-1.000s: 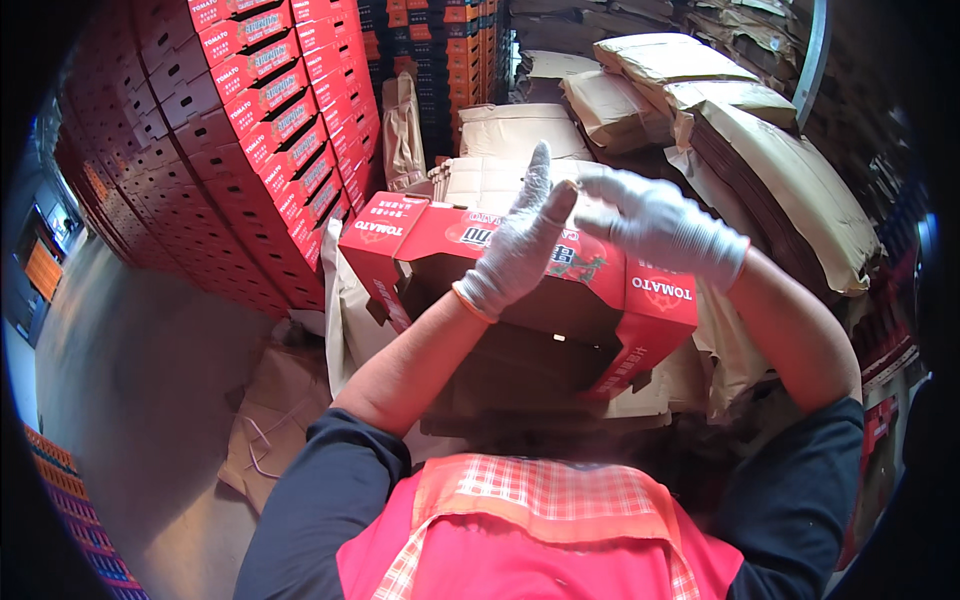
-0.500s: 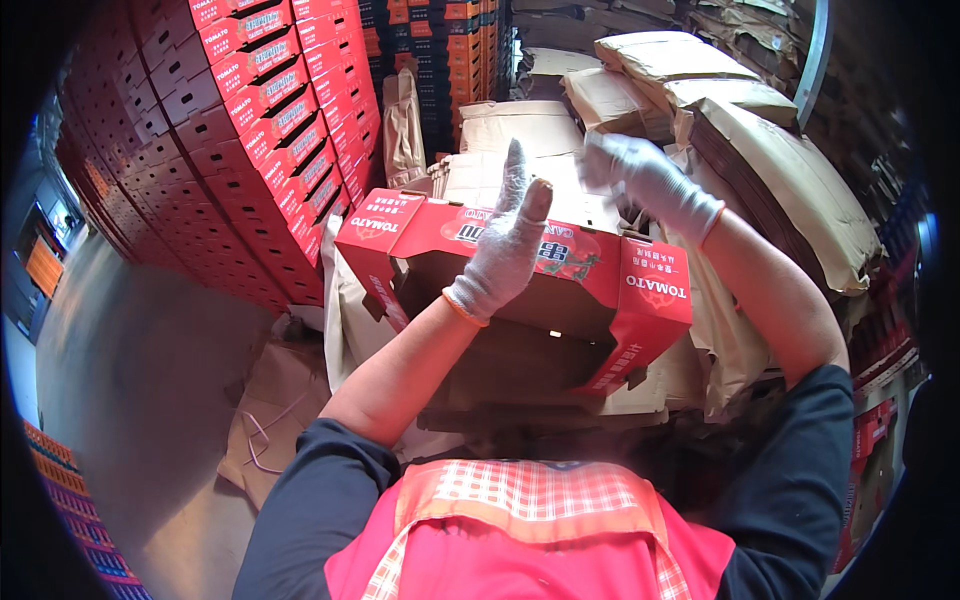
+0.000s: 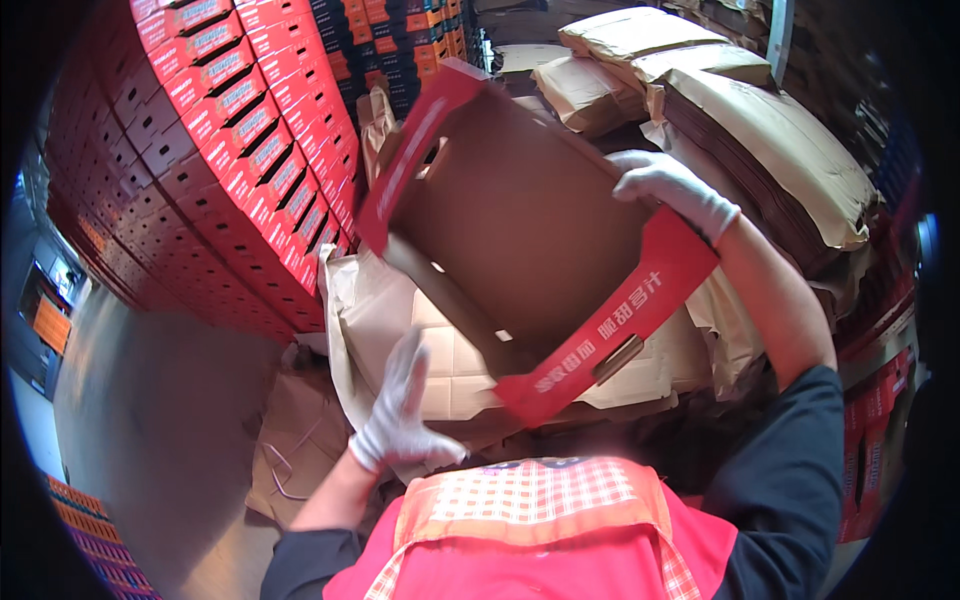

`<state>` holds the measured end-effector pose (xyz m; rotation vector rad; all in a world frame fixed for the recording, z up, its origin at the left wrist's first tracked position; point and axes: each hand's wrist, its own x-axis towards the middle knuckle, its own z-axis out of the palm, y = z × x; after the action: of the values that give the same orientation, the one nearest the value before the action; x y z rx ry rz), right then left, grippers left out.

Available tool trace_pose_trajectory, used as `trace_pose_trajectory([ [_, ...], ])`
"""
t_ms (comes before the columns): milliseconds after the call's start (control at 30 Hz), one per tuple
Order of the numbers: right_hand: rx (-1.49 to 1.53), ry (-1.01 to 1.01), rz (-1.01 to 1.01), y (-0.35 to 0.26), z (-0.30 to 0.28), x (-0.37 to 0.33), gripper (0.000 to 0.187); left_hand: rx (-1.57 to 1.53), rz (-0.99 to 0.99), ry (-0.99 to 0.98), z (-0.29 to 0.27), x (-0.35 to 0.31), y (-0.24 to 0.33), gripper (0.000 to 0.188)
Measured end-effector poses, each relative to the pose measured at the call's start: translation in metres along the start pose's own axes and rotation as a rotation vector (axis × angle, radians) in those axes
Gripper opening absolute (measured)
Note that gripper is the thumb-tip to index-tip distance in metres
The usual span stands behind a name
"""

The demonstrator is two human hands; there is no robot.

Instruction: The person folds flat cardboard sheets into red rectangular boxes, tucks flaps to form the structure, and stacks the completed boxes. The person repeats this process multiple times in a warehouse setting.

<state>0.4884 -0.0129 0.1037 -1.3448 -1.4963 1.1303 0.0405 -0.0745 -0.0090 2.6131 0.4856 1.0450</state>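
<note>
Nearest to us, on the near side of the cardboard pile point(image 3: 450, 375), is our checked orange-and-white apron point(image 3: 540, 490). Just beyond it, by the pile's near left corner, our left hand point(image 3: 405, 405) is spread wide, thumb well away from the fingers; it holds nothing and is apart from the box. Our right hand point(image 3: 665, 188), over the pile's right part, has its fingers curled over the upper right edge of the red carton point(image 3: 520, 200) and appears to bear it alone.

The carton is tilted and turned askew above the pile, its plain brown inside toward us. Its sides stand up at angles to the base, so we judge its shaping mostly done, though we cannot tell whether every corner is locked. The pile beneath shows creased, flat-lying cardboard, which we take to be sheets not yet folded.

On the floor left of the pile lies crumpled brown paper point(image 3: 290, 440) with a pinkish strap point(image 3: 283, 478) on it. Farther off, beyond the pile's left side, rises a tall stack of red trays point(image 3: 250, 130), already shaped. Beyond its right side lie bulky paper-wrapped bundles point(image 3: 780, 150), and farthest, behind the pile, stand dark and orange crates point(image 3: 385, 40).
</note>
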Motion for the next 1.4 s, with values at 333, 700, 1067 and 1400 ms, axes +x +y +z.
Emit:
trace_pose_trajectory([
  [333, -0.893, -0.045, 0.089, 0.181, 0.06, -0.046, 0.027, 0.143, 0.159, 0.08, 0.045, 0.134, 0.035, 0.086],
  [700, -0.747, 0.211, -0.356, -0.032, 0.073, -0.085, 0.043, -0.164, 0.238, 0.596, 0.15, 0.176, 0.039, 0.127],
  [1067, -1.044, -0.063, -0.449, -0.053, 0.103, -0.038, 0.013, -0.574, -0.284, 0.317, 0.162, 0.161, 0.047, 0.105],
  [1400, -0.205, -0.039, -0.143, -0.06, 0.146, -0.002, 0.031, -0.479, -0.206, 0.451, 0.142, 0.134, 0.032, 0.132],
])
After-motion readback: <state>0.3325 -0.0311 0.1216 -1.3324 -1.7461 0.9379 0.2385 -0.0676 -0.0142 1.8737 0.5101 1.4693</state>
